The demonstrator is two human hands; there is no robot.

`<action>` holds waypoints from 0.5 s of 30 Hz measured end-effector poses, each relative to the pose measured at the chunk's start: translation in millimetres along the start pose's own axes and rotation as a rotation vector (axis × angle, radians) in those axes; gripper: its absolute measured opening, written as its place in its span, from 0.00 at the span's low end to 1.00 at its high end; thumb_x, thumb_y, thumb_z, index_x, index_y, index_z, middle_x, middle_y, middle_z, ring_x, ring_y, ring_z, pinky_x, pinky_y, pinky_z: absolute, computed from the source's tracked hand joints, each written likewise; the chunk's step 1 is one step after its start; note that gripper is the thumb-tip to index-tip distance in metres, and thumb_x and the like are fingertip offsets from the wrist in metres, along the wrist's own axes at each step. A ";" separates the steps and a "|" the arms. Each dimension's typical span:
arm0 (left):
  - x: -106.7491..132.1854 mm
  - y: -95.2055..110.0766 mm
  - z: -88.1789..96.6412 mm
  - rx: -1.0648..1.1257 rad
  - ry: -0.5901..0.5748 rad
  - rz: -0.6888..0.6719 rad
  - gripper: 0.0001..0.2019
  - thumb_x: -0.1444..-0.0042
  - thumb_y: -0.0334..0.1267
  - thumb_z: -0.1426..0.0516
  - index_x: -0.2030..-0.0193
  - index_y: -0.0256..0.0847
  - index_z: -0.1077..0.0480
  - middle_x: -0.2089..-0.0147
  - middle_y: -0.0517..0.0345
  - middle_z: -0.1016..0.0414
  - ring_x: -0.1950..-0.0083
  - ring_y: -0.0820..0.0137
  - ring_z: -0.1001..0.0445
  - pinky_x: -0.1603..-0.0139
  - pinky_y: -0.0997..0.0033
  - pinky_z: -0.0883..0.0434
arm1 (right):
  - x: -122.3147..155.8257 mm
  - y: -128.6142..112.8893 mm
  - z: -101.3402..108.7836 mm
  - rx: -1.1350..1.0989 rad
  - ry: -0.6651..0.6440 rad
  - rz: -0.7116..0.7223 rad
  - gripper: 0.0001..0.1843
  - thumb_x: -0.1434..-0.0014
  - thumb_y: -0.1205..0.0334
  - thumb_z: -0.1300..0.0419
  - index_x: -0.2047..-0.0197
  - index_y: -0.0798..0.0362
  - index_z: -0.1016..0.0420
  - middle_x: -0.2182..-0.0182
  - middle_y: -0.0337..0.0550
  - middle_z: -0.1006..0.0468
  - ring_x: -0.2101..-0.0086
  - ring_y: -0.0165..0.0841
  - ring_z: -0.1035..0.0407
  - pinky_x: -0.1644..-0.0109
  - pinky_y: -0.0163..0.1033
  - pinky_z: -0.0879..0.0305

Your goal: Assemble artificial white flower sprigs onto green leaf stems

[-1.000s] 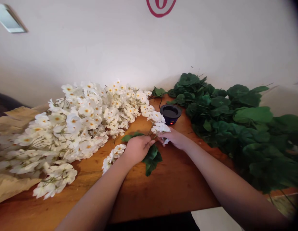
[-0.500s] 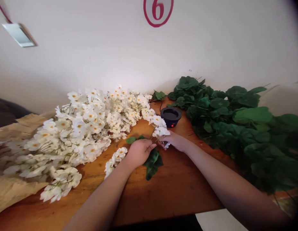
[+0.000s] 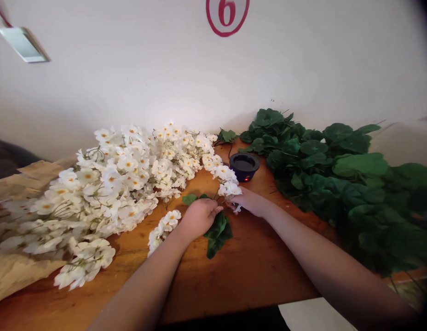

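My left hand [image 3: 199, 216] is closed on a sprig with dark green leaves [image 3: 217, 232] and small white flowers [image 3: 164, 225] that lies on the wooden table [image 3: 244, 271]. Just to its right, my right hand [image 3: 250, 201] pinches a cluster of white blossoms [image 3: 229, 189] at the end of a stem. The two hands almost touch at the middle of the table. A small black pot [image 3: 245, 165] with a red light on its side stands just behind them.
A big heap of white artificial flowers [image 3: 120, 179] covers the table's left on brown paper [image 3: 13, 271]. A pile of green leafy stems [image 3: 331, 174] fills the right side along the white wall. A red circled 6 [image 3: 227, 14] is on the wall.
The view has tilted up a little, so the number on the wall shows in full. Both hands stay together on the sprig and blossoms with only slight shifts.
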State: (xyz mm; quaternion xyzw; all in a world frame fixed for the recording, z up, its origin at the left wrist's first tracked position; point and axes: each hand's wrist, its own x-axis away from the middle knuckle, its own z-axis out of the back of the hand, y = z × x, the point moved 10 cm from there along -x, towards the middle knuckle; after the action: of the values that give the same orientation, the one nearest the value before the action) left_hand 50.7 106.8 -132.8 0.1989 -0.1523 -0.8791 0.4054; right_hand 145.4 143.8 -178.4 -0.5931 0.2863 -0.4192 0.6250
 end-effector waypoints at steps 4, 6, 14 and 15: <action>0.1 0.9 -1.7 -0.042 -0.001 -0.019 0.17 0.35 0.40 0.51 0.75 0.40 0.35 0.74 0.56 0.31 0.68 0.69 0.31 0.63 0.70 0.36 | -1.1 1.4 -0.2 0.008 0.009 -0.023 0.06 0.53 0.62 0.44 0.79 0.51 0.35 0.84 0.33 0.34 0.81 0.28 0.38 0.77 0.34 0.39; 0.2 1.6 -2.6 -0.057 -0.002 -0.029 0.17 0.35 0.40 0.51 0.75 0.39 0.34 0.73 0.56 0.30 0.68 0.68 0.31 0.63 0.70 0.36 | -1.3 -1.1 -2.4 0.005 -0.001 -0.016 0.07 0.52 0.61 0.44 0.79 0.51 0.36 0.85 0.33 0.35 0.81 0.28 0.39 0.77 0.34 0.39; 0.6 2.9 -4.9 -0.091 -0.005 -0.051 0.17 0.34 0.41 0.51 0.74 0.39 0.32 0.71 0.53 0.28 0.65 0.66 0.29 0.61 0.69 0.36 | -3.2 -3.0 -6.5 0.020 -0.037 -0.019 0.08 0.49 0.61 0.46 0.78 0.50 0.36 0.84 0.33 0.35 0.82 0.30 0.39 0.77 0.37 0.38; 0.6 2.3 -4.3 -0.080 0.001 -0.047 0.17 0.34 0.41 0.51 0.74 0.39 0.32 0.71 0.54 0.28 0.66 0.67 0.29 0.62 0.69 0.36 | -3.6 -1.4 -6.1 0.015 -0.036 -0.026 0.07 0.49 0.62 0.46 0.78 0.50 0.36 0.84 0.33 0.35 0.81 0.30 0.39 0.77 0.37 0.38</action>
State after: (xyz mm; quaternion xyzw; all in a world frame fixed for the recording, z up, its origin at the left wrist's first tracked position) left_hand 53.9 104.5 -135.8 0.1863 -0.1120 -0.8938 0.3922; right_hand 138.2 143.8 -178.3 -0.5995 0.2641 -0.4187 0.6290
